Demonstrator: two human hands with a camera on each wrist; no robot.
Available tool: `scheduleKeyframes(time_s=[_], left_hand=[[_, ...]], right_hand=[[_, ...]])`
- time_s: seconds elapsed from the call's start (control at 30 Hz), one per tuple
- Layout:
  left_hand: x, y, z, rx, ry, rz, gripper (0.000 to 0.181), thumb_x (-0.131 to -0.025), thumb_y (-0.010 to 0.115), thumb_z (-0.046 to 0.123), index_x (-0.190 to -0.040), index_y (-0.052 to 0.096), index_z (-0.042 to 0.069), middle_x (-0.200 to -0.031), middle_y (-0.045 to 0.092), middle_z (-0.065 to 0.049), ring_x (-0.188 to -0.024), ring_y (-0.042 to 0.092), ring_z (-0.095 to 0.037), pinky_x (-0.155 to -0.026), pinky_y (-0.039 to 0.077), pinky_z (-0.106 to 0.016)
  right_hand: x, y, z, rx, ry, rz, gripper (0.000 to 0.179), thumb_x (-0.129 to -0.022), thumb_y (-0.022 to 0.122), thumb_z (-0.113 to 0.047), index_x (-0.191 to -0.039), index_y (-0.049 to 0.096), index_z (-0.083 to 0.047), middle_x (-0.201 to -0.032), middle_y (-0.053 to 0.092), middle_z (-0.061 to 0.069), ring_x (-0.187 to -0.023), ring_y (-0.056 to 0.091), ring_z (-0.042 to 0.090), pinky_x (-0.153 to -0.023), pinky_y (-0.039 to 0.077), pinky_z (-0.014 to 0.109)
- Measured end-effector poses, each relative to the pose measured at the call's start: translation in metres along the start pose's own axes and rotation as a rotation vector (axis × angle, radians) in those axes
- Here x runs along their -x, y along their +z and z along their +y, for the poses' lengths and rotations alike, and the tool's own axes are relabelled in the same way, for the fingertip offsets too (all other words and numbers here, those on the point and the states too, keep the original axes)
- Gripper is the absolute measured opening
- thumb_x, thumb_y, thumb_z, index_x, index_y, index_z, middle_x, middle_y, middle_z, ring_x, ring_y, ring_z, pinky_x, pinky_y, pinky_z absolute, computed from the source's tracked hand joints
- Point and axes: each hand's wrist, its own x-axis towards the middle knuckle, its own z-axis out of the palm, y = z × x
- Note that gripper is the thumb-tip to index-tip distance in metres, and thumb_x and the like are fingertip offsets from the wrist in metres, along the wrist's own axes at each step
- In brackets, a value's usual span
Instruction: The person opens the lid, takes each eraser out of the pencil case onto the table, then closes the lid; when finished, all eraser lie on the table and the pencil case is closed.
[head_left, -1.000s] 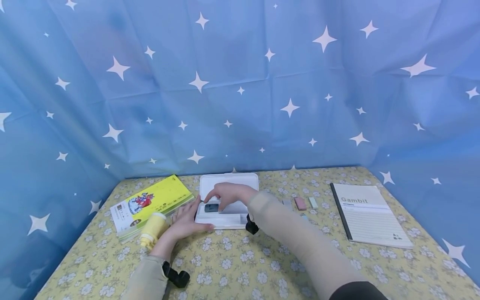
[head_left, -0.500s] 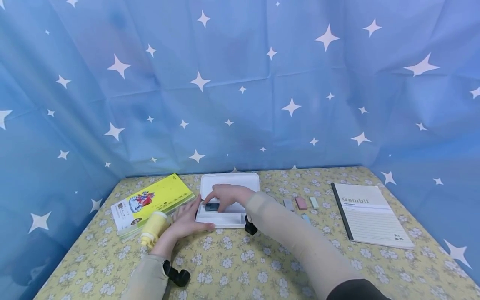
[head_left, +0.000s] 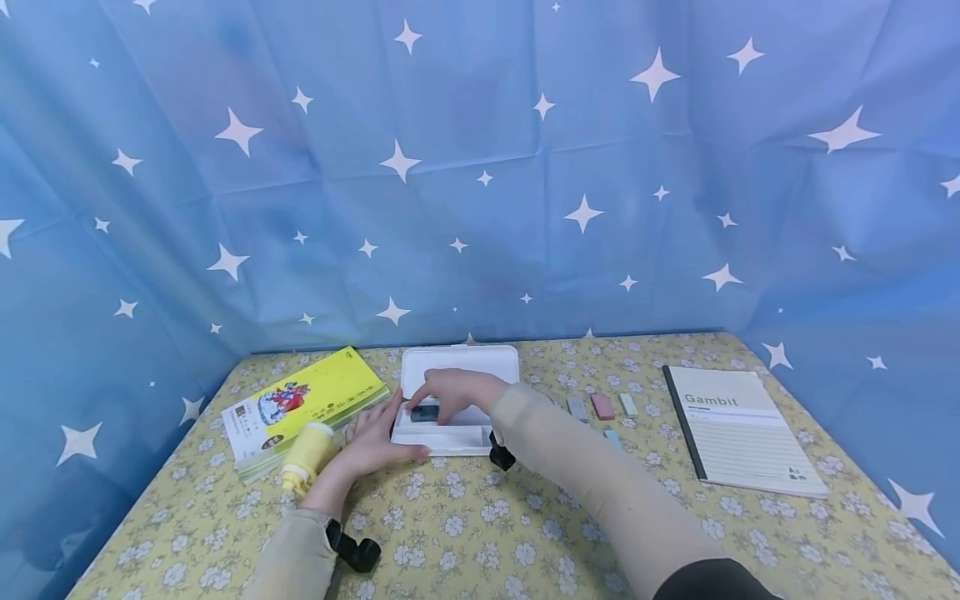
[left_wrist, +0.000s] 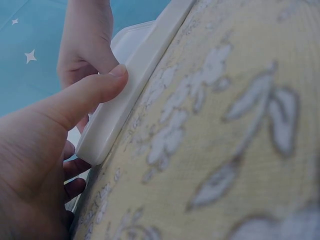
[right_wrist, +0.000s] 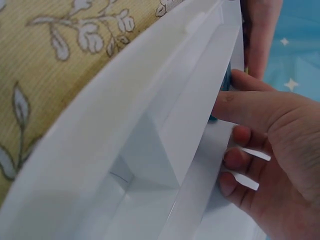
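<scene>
A white pencil case (head_left: 442, 439) lies with its lid raised at the back of the table. At its left end my left hand (head_left: 372, 442) grips the corner. In the left wrist view the thumb (left_wrist: 107, 82) presses the front wall while the other fingers wrap round the end. Inside the long compartment is a dark blue-grey block, like an eraser (head_left: 424, 413). My right hand (head_left: 453, 392) reaches over the case and holds this block between thumb and index finger; the other fingers are loosely bent. The right wrist view shows the block (right_wrist: 226, 82) partly hidden behind the thumb and divider.
Yellow-covered books (head_left: 322, 396) lie left of the case, with a yellow cylinder (head_left: 309, 457) beside my left wrist. Several small erasers, one pink (head_left: 602, 407), lie to the right. Farther right is a notebook (head_left: 742, 429). A starry blue curtain (head_left: 480, 208) hangs behind.
The head view has shifted very slightly. Both hands, the case and the dark eraser keep practically the same places.
</scene>
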Motion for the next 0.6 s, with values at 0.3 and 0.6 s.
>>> scheduleKeyframes(time_s=[0.3,0.6], left_hand=[[-0.0005,-0.0001,-0.0005,0.004,0.002,0.0,0.117,-0.071,0.078,0.059,-0.158,0.009,0.02,-0.157,0.02,-0.019,-0.14,0.011,-0.043,-0.103,0.004,-0.073],[-0.0021,0.0001,-0.0012,-0.016,0.004,-0.004,0.117,-0.071,0.078,0.059,-0.157,0.009,0.019,-0.158,0.019,-0.02,-0.141,0.009,-0.044,-0.105,0.004,-0.071]], right_hand=[[-0.0014,0.0012,0.0018,0.01,0.001,0.001,0.054,-0.085,0.075,-0.012,-0.133,0.06,-0.031,-0.105,0.051,0.001,-0.079,0.048,0.013,-0.068,0.04,0.024],[0.0066,-0.0033,0.0042,-0.008,-0.046,0.012,0.051,-0.085,0.075,-0.012,-0.132,0.061,-0.025,-0.105,0.054,-0.002,-0.088,0.052,0.01,-0.076,0.045,0.024]])
